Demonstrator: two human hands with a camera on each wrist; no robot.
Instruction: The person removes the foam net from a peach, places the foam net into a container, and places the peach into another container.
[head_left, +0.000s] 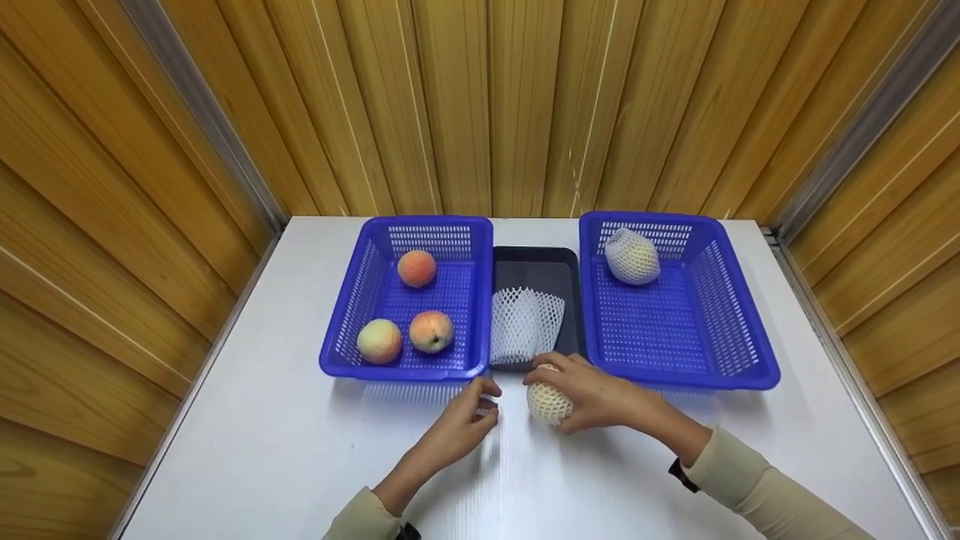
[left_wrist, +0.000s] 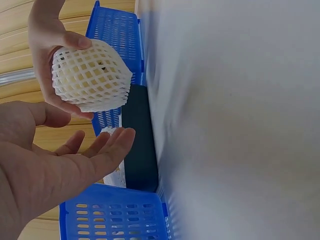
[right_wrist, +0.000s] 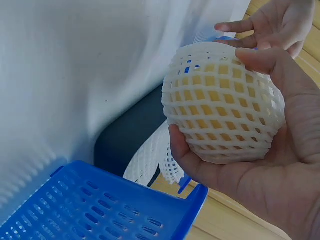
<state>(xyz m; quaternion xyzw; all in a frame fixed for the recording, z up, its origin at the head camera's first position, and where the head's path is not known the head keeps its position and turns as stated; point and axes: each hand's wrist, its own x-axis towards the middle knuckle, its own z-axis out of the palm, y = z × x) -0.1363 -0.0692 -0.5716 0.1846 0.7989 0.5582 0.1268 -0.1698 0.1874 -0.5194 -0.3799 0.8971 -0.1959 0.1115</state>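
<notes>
A pale yellow, roundish fruit in a white foam-net sleeve (head_left: pixel 550 403) sits in the curl of the right hand (head_left: pixel 596 394), whose fingers and thumb are clamped round it from opposite sides; it seems to be held just above the white tabletop (head_left: pixel 285 450), near its front part. The fruit is close to round, so no firm long axis shows; the sleeve's slack rim sticks out past it, away from the right palm, toward the left fingers and the tabletop.

The left hand (head_left: pixel 459 424) is near, on the sleeve's other side, fingers loosely bent, thumb apart from them, holding nothing. For good handling, I would keep the right grip light and even, since soft fruit could bruise, and use the left fingertips to settle the slack mesh without dragging it off.

Just beyond the right fingertips lies a shallow black rectangular tray (head_left: pixel 536 264) bearing flat white foam-net sleeves (head_left: pixel 517 326). Beyond the left fingers stands a blue slotted plastic basket (head_left: pixel 405 373) with three bare red-and-yellow peaches (head_left: pixel 431 332). Beyond and right of the right fingers, a second blue plastic basket (head_left: pixel 686 379) holds another netted fruit (head_left: pixel 634 257), in its far left corner.
</notes>
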